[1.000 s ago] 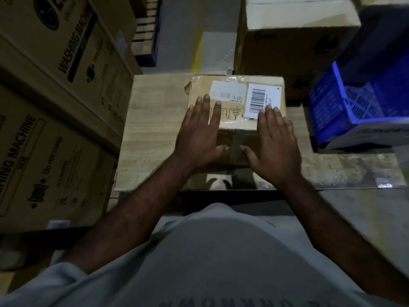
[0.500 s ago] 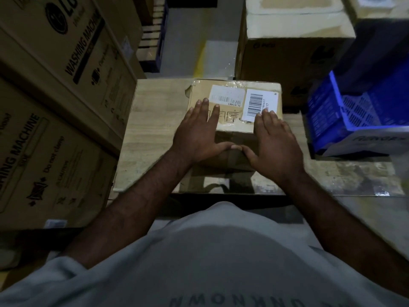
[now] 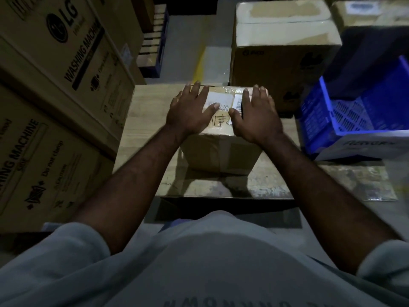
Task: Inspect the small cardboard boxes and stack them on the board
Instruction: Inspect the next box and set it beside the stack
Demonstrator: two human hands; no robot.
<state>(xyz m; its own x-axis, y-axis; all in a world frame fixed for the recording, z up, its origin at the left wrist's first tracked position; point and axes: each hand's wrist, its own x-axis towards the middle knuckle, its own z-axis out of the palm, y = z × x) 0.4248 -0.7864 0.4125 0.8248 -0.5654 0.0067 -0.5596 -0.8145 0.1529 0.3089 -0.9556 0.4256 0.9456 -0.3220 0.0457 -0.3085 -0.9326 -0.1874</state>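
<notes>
Since the earlier frame the left hand [image 3: 191, 114] and right hand [image 3: 256, 116] have slid forward across the top of the box [image 3: 221, 151], fingertips now at its far edge. Both lie flat, fingers straight, gripping nothing. They partly cover two white labels [image 3: 218, 100], whose print is illegible. The box sits on the board [image 3: 150, 111], directly under both palms; its far face is hidden.

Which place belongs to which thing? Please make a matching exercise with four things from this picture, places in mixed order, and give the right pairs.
Things:
1. small cardboard box
2. blue plastic crate
3. LG washing machine carton
4. large taped carton

Places:
A. left of the wooden board
B. beyond the board's far edge
C. on the board, under the left hand and the right hand
D. right of the board

Pairs: 1-C, 2-D, 3-A, 4-B
</notes>
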